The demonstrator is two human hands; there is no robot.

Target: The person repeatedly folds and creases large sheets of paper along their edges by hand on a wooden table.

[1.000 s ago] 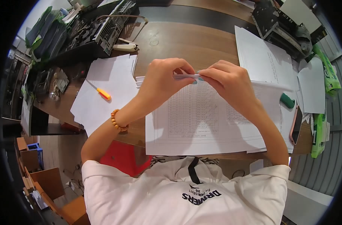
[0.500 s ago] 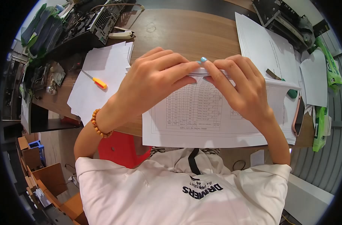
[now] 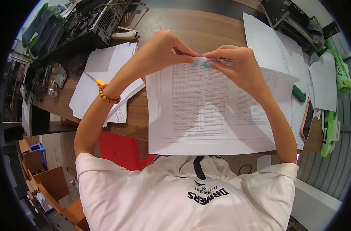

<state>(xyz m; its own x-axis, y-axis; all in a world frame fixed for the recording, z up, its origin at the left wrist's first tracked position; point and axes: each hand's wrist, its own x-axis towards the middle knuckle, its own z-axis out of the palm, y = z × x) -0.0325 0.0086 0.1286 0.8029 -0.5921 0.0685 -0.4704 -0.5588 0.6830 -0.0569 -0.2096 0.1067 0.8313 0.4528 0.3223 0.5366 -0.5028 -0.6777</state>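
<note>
A large printed sheet (image 3: 200, 115) with tables on it lies in front of me, its near edge toward my body and its far edge raised in both hands. My left hand (image 3: 169, 50) pinches that far edge near the middle, thumb below and fingers above. Close beside it, my right hand (image 3: 237, 63) pinches the same edge, where the paper looks rolled or folded over in a narrow band. The two sets of fingertips are almost together. Beaded bracelet (image 3: 107, 94) sits on my left wrist.
White papers (image 3: 92, 73) lie on the left with an orange-handled screwdriver (image 3: 100, 82). Farther back are an opened computer case (image 3: 106, 27) and a white stapler-like tool (image 3: 125, 34). More large sheets (image 3: 269, 46), a green handle (image 3: 298, 93) and a phone (image 3: 307, 121) are on the right.
Both hands have moved away from my body with the pinched edge, and more of the printed sheet shows. My left forearm now overlaps the screwdriver handle.
</note>
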